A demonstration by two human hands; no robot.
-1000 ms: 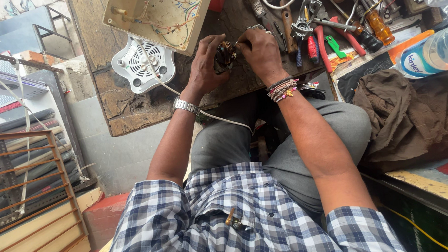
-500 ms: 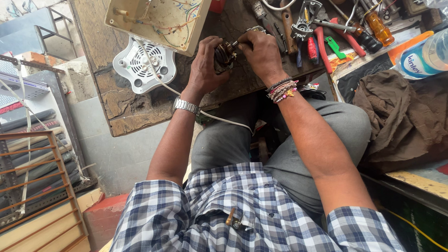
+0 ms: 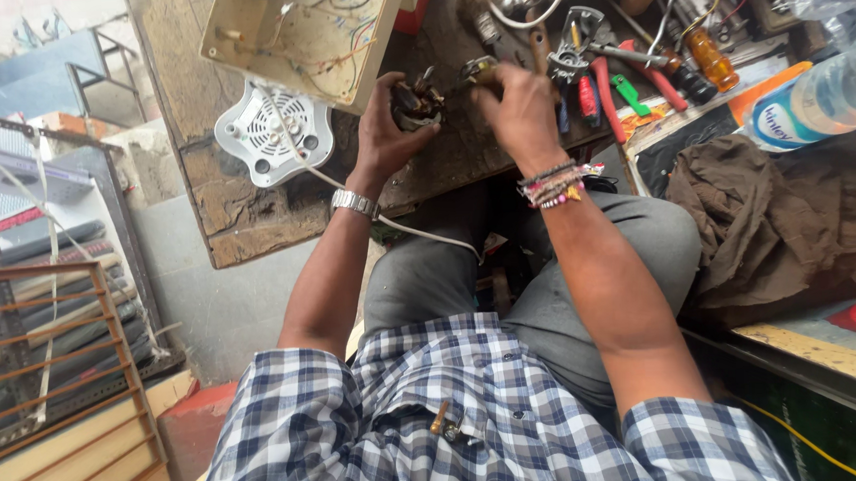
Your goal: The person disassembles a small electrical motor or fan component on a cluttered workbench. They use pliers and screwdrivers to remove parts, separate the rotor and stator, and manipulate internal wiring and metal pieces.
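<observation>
My left hand (image 3: pixel 386 128) grips a small dark motor part (image 3: pixel 416 101) with copper windings over the worn wooden workbench (image 3: pixel 247 218). A metal watch sits on that wrist. My right hand (image 3: pixel 518 105), with bead bracelets at the wrist, pinches a small metal tool (image 3: pixel 475 70) whose tip points toward the motor part. A white cord (image 3: pixel 418 229) runs from the bench down past my left wrist.
A cream appliance housing (image 3: pixel 298 36) with loose wires and a white vented round cover (image 3: pixel 273 137) lie left on the bench. Red and green handled pliers (image 3: pixel 613 92) and screwdrivers crowd the right. A plastic bottle (image 3: pixel 812 99) and brown cloth (image 3: pixel 778 219) lie further right. A slatted wooden rack (image 3: pixel 53 377) stands lower left.
Both hands have stayed at the motor part, with small shifts of the fingers. The view has tilted slightly, so the bench sits a little higher in the picture.
</observation>
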